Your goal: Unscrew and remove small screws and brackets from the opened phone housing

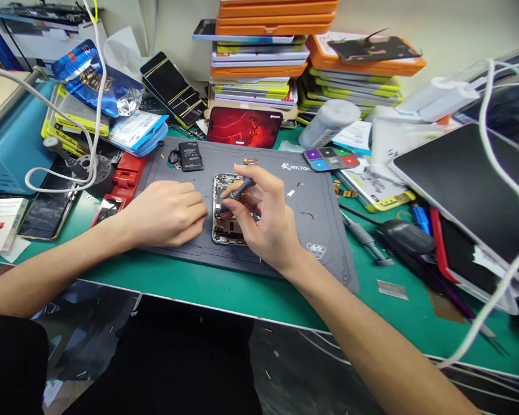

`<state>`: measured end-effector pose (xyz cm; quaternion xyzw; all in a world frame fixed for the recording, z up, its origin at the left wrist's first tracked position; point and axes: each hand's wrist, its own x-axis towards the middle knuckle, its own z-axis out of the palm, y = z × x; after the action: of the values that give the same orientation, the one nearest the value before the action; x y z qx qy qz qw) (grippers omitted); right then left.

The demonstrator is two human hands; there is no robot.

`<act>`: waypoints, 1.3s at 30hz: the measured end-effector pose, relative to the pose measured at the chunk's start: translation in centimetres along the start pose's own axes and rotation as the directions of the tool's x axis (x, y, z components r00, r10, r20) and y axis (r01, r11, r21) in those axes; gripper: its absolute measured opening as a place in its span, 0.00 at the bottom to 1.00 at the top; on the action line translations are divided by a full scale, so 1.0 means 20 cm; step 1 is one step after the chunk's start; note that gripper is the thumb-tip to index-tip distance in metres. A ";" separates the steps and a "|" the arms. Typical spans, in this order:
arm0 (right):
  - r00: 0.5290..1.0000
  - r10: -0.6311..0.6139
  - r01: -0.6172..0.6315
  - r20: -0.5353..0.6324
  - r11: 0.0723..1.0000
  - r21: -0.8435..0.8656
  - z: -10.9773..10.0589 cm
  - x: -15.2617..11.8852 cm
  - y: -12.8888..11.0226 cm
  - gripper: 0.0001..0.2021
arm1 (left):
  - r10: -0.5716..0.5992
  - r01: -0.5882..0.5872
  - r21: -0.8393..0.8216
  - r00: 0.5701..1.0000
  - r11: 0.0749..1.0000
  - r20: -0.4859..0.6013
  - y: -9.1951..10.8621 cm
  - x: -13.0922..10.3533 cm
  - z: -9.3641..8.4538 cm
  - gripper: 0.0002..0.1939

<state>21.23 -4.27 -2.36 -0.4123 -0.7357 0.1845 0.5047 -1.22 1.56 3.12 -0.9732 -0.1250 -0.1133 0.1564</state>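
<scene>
An opened phone (228, 233) lies on the grey repair mat (259, 262), its inner boards and metal parts exposed. My right hand (268, 216) is over the phone's right side and covers part of it. Its fingers close around a small dark screwdriver (241, 189), whose lower end points down into the phone; the exact contact is hidden. My left hand (166, 213) rests palm down on the mat just left of the phone, fingers curled in. What it holds, if anything, is out of sight. Behind it lies a black phone battery (191, 156).
A red-lit phone screen (244, 127) leans at the mat's back edge, before stacked orange boxes (277, 23). A coloured magnetic case (331, 159) sits at the mat's right corner. Further right are a grey screwdriver (367, 238) and white cable (508, 196); a red fixture (125, 178) stands left.
</scene>
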 end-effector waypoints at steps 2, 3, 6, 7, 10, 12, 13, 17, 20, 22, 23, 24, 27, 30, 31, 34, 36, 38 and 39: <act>1.000 -0.003 0.003 0.006 1.000 -0.008 0.00 0.00 0.00 0.24 | 0.006 -0.006 -0.006 1.000 1.000 0.002 0.01 0.00 0.00 0.17; 1.000 -0.005 0.005 0.008 1.000 -0.009 0.00 0.00 -0.01 0.24 | 0.006 -0.006 -0.011 1.000 1.000 0.006 0.02 0.00 0.01 0.17; 1.000 -0.009 0.009 0.012 1.000 -0.001 0.00 0.00 -0.01 0.24 | 0.001 0.000 -0.019 1.000 1.000 0.016 0.02 0.00 0.02 0.17; 1.000 -0.006 0.006 0.014 1.000 0.000 0.00 0.00 -0.01 0.24 | -0.001 0.001 -0.018 1.000 1.000 0.015 0.02 0.00 0.02 0.16; 1.000 0.009 -0.009 0.019 1.000 -0.002 0.00 0.00 -0.01 0.24 | 0.000 0.001 -0.016 1.000 1.000 0.024 0.02 -0.01 0.02 0.16; 0.999 0.029 -0.029 0.028 1.000 0.003 0.00 0.00 -0.01 0.23 | 0.010 -0.009 -0.019 0.999 1.000 0.033 0.02 -0.01 0.03 0.15; 0.999 0.039 -0.039 0.033 0.999 0.006 -0.01 0.00 -0.01 0.23 | 0.017 -0.017 -0.020 0.999 1.000 0.032 0.02 -0.01 0.03 0.15; 0.997 0.044 -0.044 0.057 0.999 -0.002 -0.02 0.01 -0.02 0.22 | 0.042 -0.041 -0.024 0.999 0.999 0.017 0.03 -0.01 0.05 0.16; 0.995 0.062 -0.063 0.081 0.998 0.015 -0.02 0.02 -0.03 0.22 | 0.051 -0.051 -0.024 0.999 0.998 -0.001 0.03 -0.01 0.06 0.15; 0.992 0.084 -0.088 0.090 0.995 0.039 -0.03 0.02 -0.03 0.22 | 0.050 -0.050 -0.021 0.999 0.999 0.002 0.03 -0.01 0.06 0.15; 0.991 0.094 -0.098 0.093 0.994 0.049 -0.03 0.02 -0.03 0.21 | 0.048 -0.048 -0.021 0.999 0.999 0.007 0.03 -0.01 0.06 0.14; 0.990 0.102 -0.108 0.098 0.993 0.056 -0.03 0.02 -0.03 0.21 | 0.046 -0.046 -0.023 0.999 0.999 0.011 0.03 -0.01 0.07 0.14; 0.988 0.116 -0.123 0.104 0.990 0.064 -0.02 0.01 -0.03 0.20 | 0.044 -0.043 -0.033 0.999 0.999 0.016 0.03 -0.01 0.07 0.14; 0.989 0.109 -0.116 0.102 0.991 0.066 -0.02 0.01 -0.02 0.20 | 0.032 -0.031 -0.038 0.999 0.999 0.017 0.03 -0.02 0.07 0.14; 0.989 0.106 -0.112 0.099 0.992 0.064 -0.02 0.01 -0.02 0.20 | 0.030 -0.030 -0.042 0.999 0.999 0.012 0.03 -0.02 0.07 0.14; 0.991 0.092 -0.097 0.098 0.994 0.056 -0.02 0.01 -0.02 0.20 | 0.036 -0.037 -0.065 0.999 0.997 -0.013 0.03 -0.02 0.07 0.14; 0.993 0.074 -0.079 0.096 0.996 0.051 -0.02 0.01 -0.01 0.20 | 0.038 -0.039 -0.066 0.999 0.997 -0.019 0.04 -0.01 0.07 0.13; 0.994 0.056 -0.060 0.093 0.997 0.040 -0.02 0.01 -0.01 0.21 | 0.038 -0.038 -0.055 0.999 0.998 -0.011 0.04 -0.01 0.06 0.13; 0.994 0.051 -0.054 0.093 0.998 0.033 -0.02 0.01 -0.01 0.21 | 0.036 -0.037 -0.053 0.999 0.998 -0.006 0.04 -0.01 0.06 0.13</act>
<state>21.45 -4.32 -1.95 -0.4137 -0.7437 0.2296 0.4723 -1.04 1.24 1.71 -0.9788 -0.1038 -0.1160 0.1331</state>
